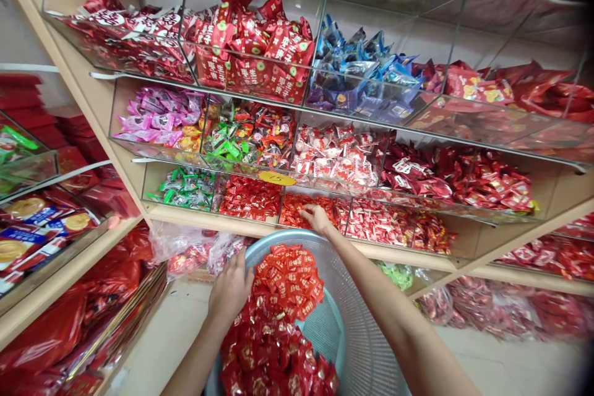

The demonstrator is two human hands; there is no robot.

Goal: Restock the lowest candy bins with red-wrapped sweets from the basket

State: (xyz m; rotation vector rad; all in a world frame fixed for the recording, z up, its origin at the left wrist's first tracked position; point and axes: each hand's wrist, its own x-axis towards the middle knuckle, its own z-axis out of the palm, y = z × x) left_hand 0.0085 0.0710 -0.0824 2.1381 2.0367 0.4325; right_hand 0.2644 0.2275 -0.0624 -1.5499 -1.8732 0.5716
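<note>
A blue-green plastic basket [366,322] stands below me. Inside it are a heap of small orange-red wrapped candies [290,281] and, nearer me, a pile of dark red shiny packets [273,352]. My left hand [232,284] grips the basket's left rim, fingers bent over the edge. Stretched over the far rim, my right hand [318,218] reaches into a lowest-shelf compartment of orange-red candies [290,209]. Its fingers are slightly bent and apart at the candies, with nothing visible in them.
Clear-fronted shelves hold pink [158,114], green [185,189], white-and-red [334,151] and blue [362,65] wrapped sweets. A yellow oval tag [277,178] marks a shelf edge. Plastic bags [195,250] lie below the shelf at left. Red packages [46,328] fill the left side.
</note>
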